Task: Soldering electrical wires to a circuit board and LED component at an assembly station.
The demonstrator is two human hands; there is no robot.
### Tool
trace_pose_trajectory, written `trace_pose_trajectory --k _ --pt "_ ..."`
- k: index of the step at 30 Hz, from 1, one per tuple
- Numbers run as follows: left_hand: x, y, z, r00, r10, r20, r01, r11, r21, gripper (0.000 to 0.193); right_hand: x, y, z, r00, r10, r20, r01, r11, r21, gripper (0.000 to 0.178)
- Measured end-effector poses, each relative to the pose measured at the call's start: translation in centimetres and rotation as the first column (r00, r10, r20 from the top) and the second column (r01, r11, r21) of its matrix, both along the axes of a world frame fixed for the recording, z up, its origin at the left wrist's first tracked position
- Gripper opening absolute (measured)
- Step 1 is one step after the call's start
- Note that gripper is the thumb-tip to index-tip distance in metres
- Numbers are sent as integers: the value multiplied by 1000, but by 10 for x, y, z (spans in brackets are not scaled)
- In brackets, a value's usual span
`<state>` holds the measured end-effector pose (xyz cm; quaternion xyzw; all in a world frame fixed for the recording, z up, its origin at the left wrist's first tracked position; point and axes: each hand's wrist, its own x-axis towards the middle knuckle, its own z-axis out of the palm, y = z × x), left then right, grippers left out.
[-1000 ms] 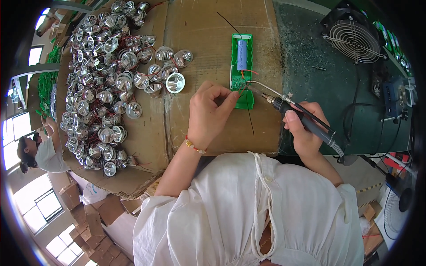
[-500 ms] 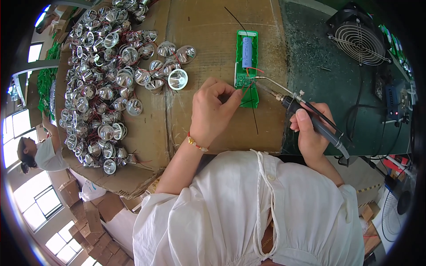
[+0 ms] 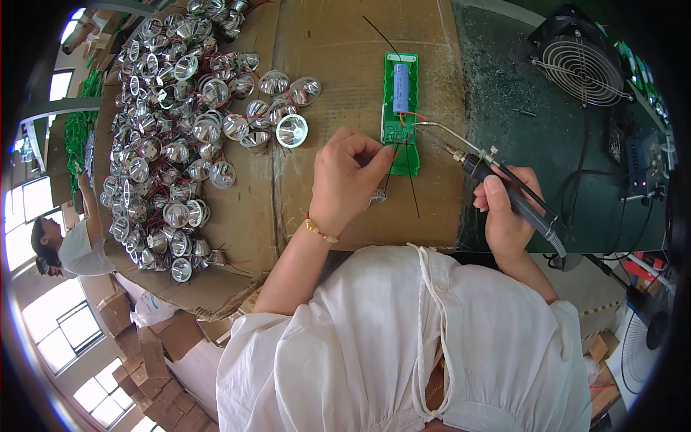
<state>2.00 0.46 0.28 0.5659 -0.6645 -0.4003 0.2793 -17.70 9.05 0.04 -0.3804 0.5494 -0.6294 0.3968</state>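
Observation:
A green plastic housing lies on the cardboard, holding a blue cylindrical battery and, below it, a green circuit board. My left hand is closed in a pinch at the board's lower left edge, on a thin red wire. A shiny reflector cup peeks out beneath that hand, mostly hidden. My right hand grips a soldering iron with a thin curved solder-feed tube. The tube's end is by the board's right edge; the iron's tip is apart from the board, to its right.
Many silver reflector cups with red wires are heaped on the left of the cardboard. A fan with a round wire guard and a blue control box stand on the right. Another person is at the far left.
The iron has shifted slightly right, its tip now farther from the board. More of the reflector cup shows below my left hand, which has barely moved.

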Motion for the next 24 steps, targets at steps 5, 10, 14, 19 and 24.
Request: trace_pose_trajectory --k 5,10,14,19,24 --pt "0 -1 -2 1000 -6 -27 6 1000 4 13 -3 4 -2 1000 -8 -2 8 1000 22 18" --pt "-3 5 4 995 63 -79 -81 967 -241 11 -5 4 -2 1000 -5 -7 5 1000 16 19" --pt "-5 15 19 931 9 365 228 766 -601 15 -8 4 -6 999 -1 -46 2 1000 30 16" --pt "-4 21 7 902 12 431 232 828 -510 11 -5 6 0 996 20 -87 -18 999 32 15" --pt "9 13 13 997 18 74 -6 987 -162 12 -4 2 -1 996 60 -58 -59 998 21 19"
